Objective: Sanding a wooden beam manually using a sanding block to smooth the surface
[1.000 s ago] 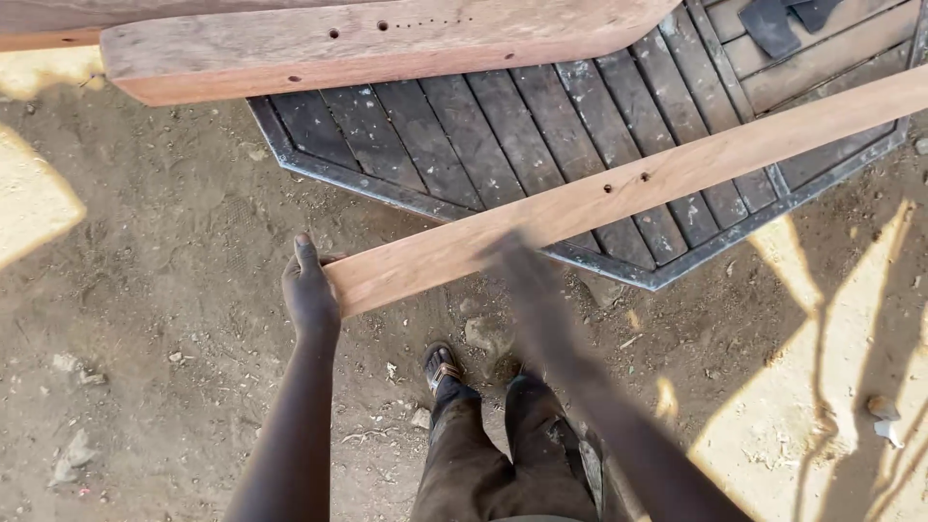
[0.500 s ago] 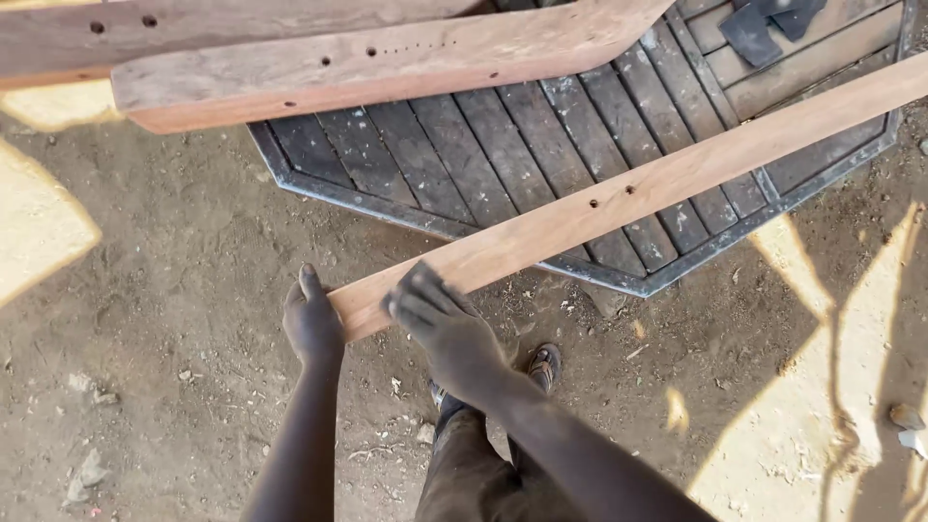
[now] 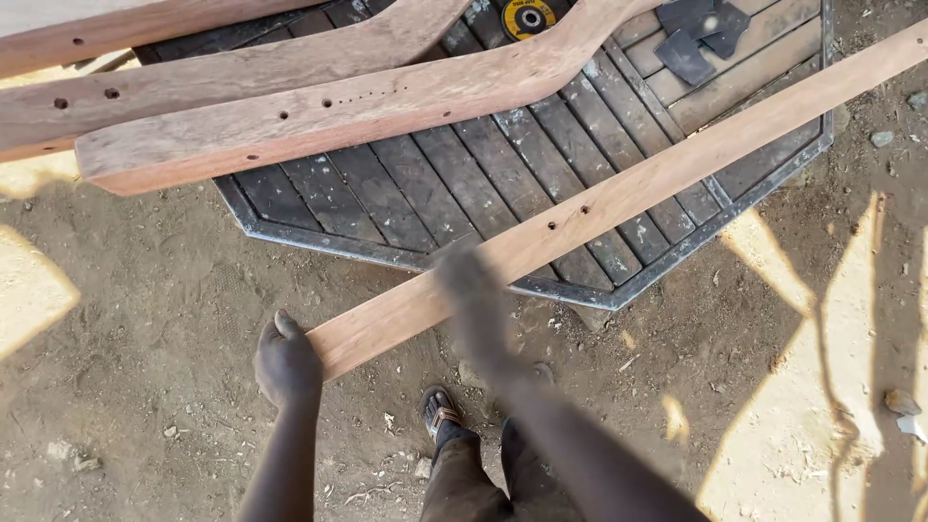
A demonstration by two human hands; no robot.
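- The long wooden plank (image 3: 619, 198) runs from the 7 o'clock area up to the 2 o'clock corner, its lower end out over the dirt ground (image 3: 145, 319) and its middle resting across the dark octagonal slatted platform (image 3: 406, 203). As it bears only on the platform's metal rim, it could pivot or slide off if the near end is let go.
- The left hand (image 3: 286, 365) is cupped against the plank's near end at about 8 o'clock, fingers curled round the end grain (more a bracing palm than a firm wrap). A push from the side could slip it off, I'd judge.
- The right hand (image 3: 462, 275) is a motion-blurred smear over the plank near the centre; I cannot tell whether it is open or closed, or touching the wood. A fast hand on a raw edge risks splinters.
- A sandalled foot (image 3: 440, 411) stands right below the plank's end at 6 o'clock, so a dropped end could land on toes.
- The curved wooden pieces (image 3: 319, 111) at 11 o'clock overhang the platform and could be knocked.
- A yellow grinding disc (image 3: 528, 16) lies at 12 o'clock, well apart.
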